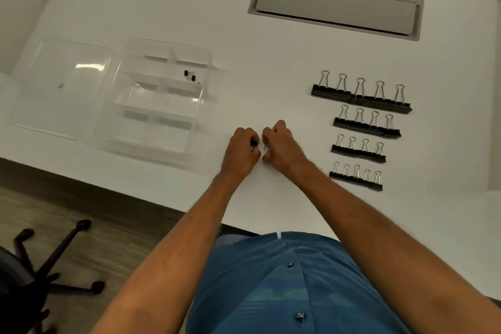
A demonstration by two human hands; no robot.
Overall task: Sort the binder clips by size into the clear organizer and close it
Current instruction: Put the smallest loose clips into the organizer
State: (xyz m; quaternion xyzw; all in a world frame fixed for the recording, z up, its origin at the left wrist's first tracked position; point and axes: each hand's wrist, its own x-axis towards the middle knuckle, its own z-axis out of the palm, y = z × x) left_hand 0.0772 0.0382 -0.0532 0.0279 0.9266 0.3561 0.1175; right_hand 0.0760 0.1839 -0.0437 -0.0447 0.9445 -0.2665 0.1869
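Left hand: fingers curled, pinching a tiny black binder clip just above the counter, near its front edge.
Right hand: fingers curled, pinching a second tiny clip whose wire loop shows between the two hands; the knuckles of both hands nearly touch.
Organizer: clear, divided tray left of the hands, its front wall close to the counter's front edge; its lid lies open flat on the far left, reaching toward the counter's left edge.
Sorted clips: two or three tiny black ones in the tray's back right compartment.
Unsorted clips: four rows to the right of the hands, largest row at the back, then a medium row, a smaller row and the smallest row nearest the front edge.
Open room: bare counter between tray and rows, and behind the hands up to the grey cable hatch.
Floor: chair base at lower left.
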